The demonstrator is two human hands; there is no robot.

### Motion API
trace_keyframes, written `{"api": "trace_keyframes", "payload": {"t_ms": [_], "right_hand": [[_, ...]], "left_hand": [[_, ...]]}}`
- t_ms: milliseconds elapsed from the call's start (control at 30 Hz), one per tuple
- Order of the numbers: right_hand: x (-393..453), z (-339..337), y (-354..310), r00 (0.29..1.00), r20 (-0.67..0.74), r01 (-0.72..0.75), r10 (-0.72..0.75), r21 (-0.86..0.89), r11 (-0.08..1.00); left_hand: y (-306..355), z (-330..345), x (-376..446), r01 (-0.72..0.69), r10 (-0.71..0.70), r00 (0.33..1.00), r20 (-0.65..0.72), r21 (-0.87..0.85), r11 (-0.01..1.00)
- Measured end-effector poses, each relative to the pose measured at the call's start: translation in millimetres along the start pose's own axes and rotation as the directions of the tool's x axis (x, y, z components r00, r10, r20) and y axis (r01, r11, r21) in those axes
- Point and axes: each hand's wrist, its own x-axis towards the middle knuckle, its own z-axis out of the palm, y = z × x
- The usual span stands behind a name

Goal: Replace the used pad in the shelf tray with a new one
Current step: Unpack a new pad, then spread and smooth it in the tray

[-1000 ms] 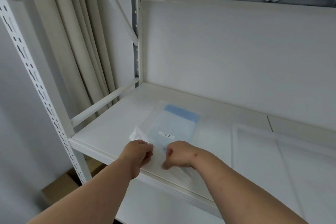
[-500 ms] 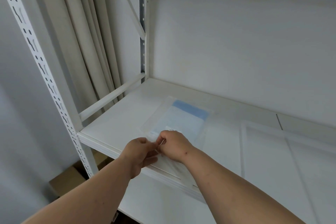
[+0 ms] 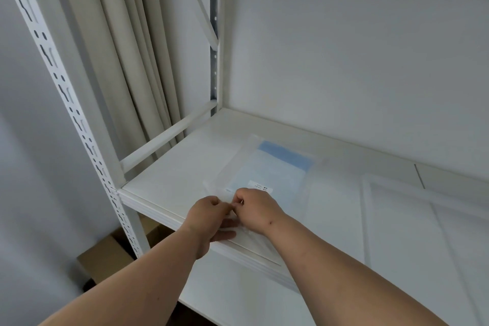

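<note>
The folded blue pad in its clear rectangular plastic packet (image 3: 275, 169) lies flat on the white shelf board (image 3: 185, 167), long axis running from the front edge toward the back wall, darker blue band at the far end. The left hand (image 3: 209, 217) and right hand (image 3: 255, 210) meet at its near edge, both pinching the plastic. A shallow white tray (image 3: 423, 219) sits to the right. Cream curtains (image 3: 127, 47) hang behind the slotted white upright (image 3: 66, 98); a brown cardboard box (image 3: 105, 254) stands below.

Bagged blue pad (image 3: 275, 169) flat on shelf (image 3: 185, 167)
</note>
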Motion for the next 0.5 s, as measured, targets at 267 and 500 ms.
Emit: {"api": "trace_keyframes", "payload": {"t_ms": [267, 500], "right_hand": [[11, -4, -6, 0.999, -0.045, 0.016, -0.018, -0.037, 0.999], [25, 4, -13, 0.999, -0.04, 0.033, -0.033, 0.008, 0.999]], "left_hand": [[4, 4, 7, -0.116, 0.138, 0.978, -0.159, 0.14, 0.983], [3, -13, 14, -0.076, 0.081, 0.988, -0.133, 0.042, 0.996]]}}
